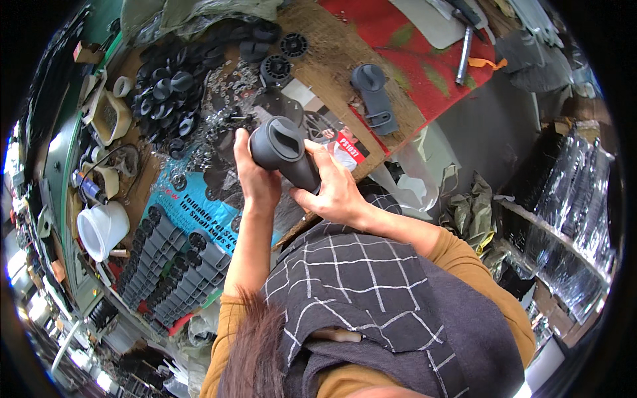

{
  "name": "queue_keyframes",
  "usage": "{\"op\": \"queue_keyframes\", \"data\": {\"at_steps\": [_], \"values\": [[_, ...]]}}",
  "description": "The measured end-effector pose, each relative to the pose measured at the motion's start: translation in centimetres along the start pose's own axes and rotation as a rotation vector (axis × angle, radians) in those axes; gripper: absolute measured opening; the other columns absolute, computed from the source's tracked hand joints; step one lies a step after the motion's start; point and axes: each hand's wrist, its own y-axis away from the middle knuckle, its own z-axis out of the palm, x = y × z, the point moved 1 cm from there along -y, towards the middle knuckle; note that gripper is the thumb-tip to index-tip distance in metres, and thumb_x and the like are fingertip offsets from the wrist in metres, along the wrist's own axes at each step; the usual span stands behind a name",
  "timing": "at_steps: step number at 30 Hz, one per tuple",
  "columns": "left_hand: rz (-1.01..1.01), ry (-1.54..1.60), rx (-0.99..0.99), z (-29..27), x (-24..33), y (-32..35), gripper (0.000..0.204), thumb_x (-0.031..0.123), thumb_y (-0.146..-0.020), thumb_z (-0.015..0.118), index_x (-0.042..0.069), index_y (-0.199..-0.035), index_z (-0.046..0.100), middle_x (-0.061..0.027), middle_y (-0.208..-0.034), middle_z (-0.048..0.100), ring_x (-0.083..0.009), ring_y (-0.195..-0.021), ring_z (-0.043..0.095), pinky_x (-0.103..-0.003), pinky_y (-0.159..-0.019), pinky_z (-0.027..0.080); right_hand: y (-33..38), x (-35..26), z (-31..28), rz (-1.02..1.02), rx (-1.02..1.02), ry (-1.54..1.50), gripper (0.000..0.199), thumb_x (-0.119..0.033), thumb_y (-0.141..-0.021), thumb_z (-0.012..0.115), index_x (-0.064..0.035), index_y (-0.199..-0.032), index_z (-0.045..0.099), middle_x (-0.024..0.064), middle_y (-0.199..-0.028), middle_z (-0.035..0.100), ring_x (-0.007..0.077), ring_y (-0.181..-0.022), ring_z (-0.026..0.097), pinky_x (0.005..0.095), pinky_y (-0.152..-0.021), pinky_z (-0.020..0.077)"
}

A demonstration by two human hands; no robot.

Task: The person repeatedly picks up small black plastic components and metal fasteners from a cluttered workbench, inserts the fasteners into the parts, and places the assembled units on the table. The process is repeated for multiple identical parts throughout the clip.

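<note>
Both my hands hold one dark grey plastic part [282,149], a round-headed piece with a slot in its top and a stem below. My left hand [255,176] grips it from the left side. My right hand [335,192] wraps the stem from the right. Behind it on the bench lies a heap of small black plastic caps [166,93] and scattered metal washers [225,83]. A finished-looking grey part of the same kind [375,99] lies on the brown board to the right.
Rows of several grey parts [169,268] are stacked at the lower left beside a white cup [99,229]. A metal tool [462,54] rests on a red cloth at the top right. Plastic-wrapped stock [570,212] fills the right side.
</note>
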Motion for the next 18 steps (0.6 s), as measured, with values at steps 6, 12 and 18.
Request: {"op": "queue_keyframes", "data": {"at_steps": [6,12,18], "values": [[0.192,-0.432,-0.052,1.8,-1.9,1.8,0.084,0.008,-0.069,0.083,0.014,-0.136,0.032,-0.0077,-0.116,0.053,-0.0160,-0.096,0.057,-0.028,-0.083,0.049,-0.3,3.9,-3.5,0.189,0.065,-0.261,0.046,-0.046,-0.085,0.065,0.0002,-0.088,0.067,0.0128,-0.082,0.065,0.0169,-0.077,0.062,0.0324,-0.068,0.0481],[0.251,-0.593,-0.002,1.8,-3.5,0.9,0.082,0.005,-0.067,0.083,0.012,-0.132,0.034,-0.0066,-0.112,0.053,-0.0157,-0.096,0.056,-0.031,-0.084,0.048,-6.4,13.6,-8.4,0.341,0.595,0.822,0.078,-0.034,-0.068,0.079,-0.0065,-0.129,0.039,0.0184,-0.125,0.043,0.0373,-0.117,0.041,0.0529,-0.096,0.0333],[0.298,-0.677,-0.072,2.4,-5.5,0.0,0.081,0.008,-0.066,0.083,0.010,-0.131,0.035,-0.0070,-0.112,0.050,-0.0161,-0.097,0.055,-0.031,-0.084,0.048,-0.3,11.8,-9.0,0.415,0.160,-1.046,0.048,-0.023,-0.078,0.057,-0.0004,-0.120,0.051,0.0112,-0.102,0.062,0.0197,-0.089,0.063,0.0344,-0.080,0.0536]]}}
